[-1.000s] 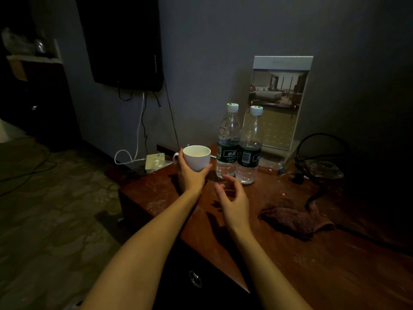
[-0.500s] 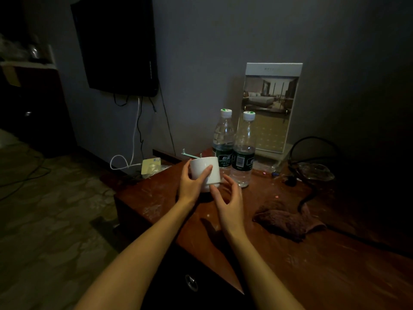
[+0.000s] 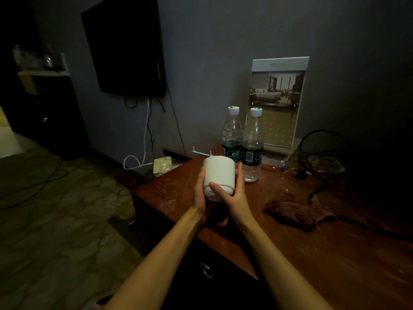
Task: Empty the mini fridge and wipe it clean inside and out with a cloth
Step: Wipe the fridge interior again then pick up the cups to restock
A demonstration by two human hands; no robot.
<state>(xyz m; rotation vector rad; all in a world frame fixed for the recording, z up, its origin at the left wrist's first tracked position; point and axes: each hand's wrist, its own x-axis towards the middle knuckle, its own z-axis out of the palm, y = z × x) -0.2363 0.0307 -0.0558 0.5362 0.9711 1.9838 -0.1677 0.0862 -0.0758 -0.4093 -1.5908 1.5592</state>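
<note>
A white mug (image 3: 219,175) is held above the wooden table (image 3: 312,253), tipped with its base toward me. My left hand (image 3: 200,195) grips its left side and my right hand (image 3: 232,195) its right side and bottom, thumb across the front. Two clear water bottles (image 3: 232,135) (image 3: 252,148) with white caps stand just behind the mug. A dark brown cloth (image 3: 299,214) lies crumpled on the table to the right. Below the table edge a dark cabinet front with a round metal knob (image 3: 206,270) shows; the mini fridge cannot be made out.
A framed room picture (image 3: 277,101) leans on the wall behind the bottles. A black cable (image 3: 317,189) and a glass ashtray (image 3: 326,165) lie at the right. A wall TV (image 3: 127,45) hangs at left, with a white cord (image 3: 145,139) and a small packet (image 3: 163,165) below.
The mug has come down and toward me, tipping over so its base faces me. My right hand, free a second ago, has closed on it alongside the left.
</note>
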